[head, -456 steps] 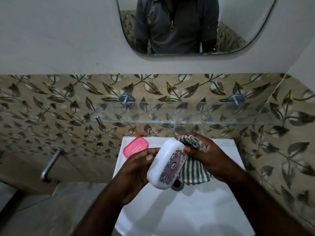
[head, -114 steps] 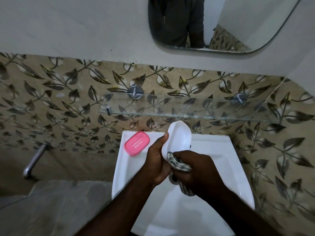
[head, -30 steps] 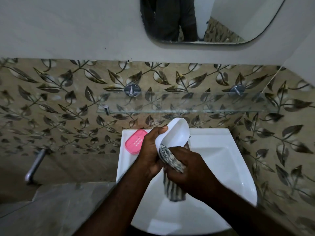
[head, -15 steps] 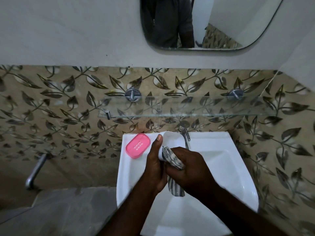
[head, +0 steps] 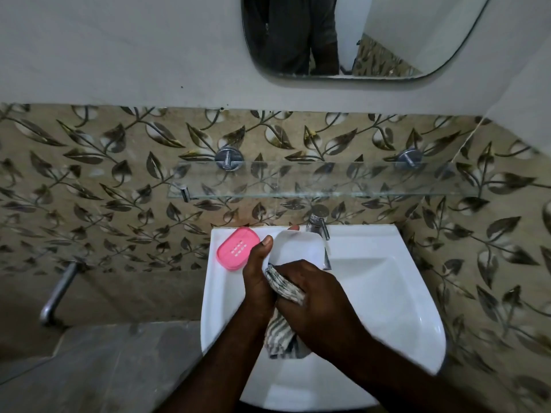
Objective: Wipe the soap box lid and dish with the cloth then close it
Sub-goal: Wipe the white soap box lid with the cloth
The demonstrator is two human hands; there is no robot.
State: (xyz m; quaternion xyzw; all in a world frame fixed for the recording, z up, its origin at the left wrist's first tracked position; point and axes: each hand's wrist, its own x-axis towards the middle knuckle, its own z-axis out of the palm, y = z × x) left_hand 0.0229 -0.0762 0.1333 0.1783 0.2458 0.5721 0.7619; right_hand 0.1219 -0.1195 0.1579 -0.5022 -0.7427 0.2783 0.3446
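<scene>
My left hand (head: 258, 277) grips the white soap box lid (head: 298, 248) over the sink, hollow side facing me, thumb on its left rim. My right hand (head: 316, 299) is closed on the striped cloth (head: 284, 289), pressing a bunched part against the lid's lower inside edge. The rest of the cloth hangs down below my right hand. The pink soap dish (head: 237, 248) lies on the sink's back left corner, apart from both hands.
The white sink (head: 387, 293) has a chrome tap (head: 320, 226) at the back, just right of the lid. A glass shelf (head: 313, 180) runs above it, under a wall mirror (head: 357, 40). A metal pipe (head: 58, 293) sticks out of the tiled wall at left.
The lid has tilted from upright to flatter and lower over the sink, with its hollow facing up toward me. My right hand keeps rubbing the cloth along its lower edge.
</scene>
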